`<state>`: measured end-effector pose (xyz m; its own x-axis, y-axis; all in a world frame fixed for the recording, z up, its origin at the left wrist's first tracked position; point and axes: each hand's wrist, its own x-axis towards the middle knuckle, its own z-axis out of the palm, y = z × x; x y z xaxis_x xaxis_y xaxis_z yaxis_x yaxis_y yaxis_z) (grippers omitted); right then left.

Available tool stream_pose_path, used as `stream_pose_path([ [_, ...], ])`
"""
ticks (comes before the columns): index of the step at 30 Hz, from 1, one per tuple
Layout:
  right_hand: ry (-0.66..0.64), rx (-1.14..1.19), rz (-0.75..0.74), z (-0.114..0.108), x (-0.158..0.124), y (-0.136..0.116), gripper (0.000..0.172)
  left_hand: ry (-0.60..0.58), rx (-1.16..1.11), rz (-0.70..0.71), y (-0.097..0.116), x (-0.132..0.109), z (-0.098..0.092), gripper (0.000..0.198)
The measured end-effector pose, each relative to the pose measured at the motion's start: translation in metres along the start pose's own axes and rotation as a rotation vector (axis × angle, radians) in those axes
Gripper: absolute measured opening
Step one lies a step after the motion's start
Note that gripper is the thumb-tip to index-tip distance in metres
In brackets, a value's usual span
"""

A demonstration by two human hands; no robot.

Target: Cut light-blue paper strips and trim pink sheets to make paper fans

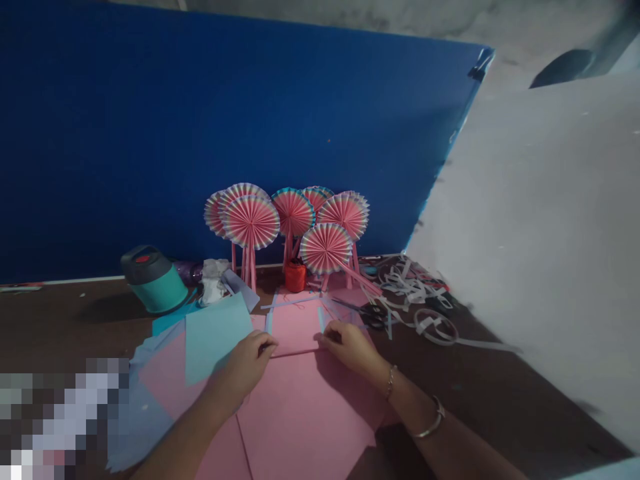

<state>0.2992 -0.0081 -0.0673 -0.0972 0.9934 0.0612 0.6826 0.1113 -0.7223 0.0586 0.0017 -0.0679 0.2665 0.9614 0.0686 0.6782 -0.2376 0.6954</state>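
Large pink paper sheets (305,420) are spread under the left hand (243,367) and the right hand (347,347); ahead of them a teal flask (155,283) is placed. A smaller pink sheet (295,327) is gripped at its edge by both hands, with curled fingers.

Dim, soft light; warped, blurred edges.
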Motion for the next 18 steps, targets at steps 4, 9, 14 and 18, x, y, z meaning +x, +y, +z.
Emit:
stream_pose_path([
  [4, 0.0, 0.009, -0.008, 0.0001, -0.0004, -0.0005, 0.028, 0.014, 0.002, 0.016, 0.0024, -0.0001, -0.0002, 0.021],
  [9, 0.012, -0.026, -0.009, 0.0021, 0.0001, 0.0018, 0.03, 0.011, 0.053, 0.045, 0.0014, 0.0019, 0.0017, 0.021],
  [14, 0.029, -0.083, -0.02, 0.0039, 0.0004, 0.0024, 0.03, -0.03, 0.127, 0.036, 0.0023, 0.0015, 0.0019, 0.023],
  [18, 0.034, -0.158, -0.041, 0.0048, -0.0004, 0.001, 0.024, -0.057, 0.185, 0.076, 0.0006, 0.0004, 0.0024, 0.025],
])
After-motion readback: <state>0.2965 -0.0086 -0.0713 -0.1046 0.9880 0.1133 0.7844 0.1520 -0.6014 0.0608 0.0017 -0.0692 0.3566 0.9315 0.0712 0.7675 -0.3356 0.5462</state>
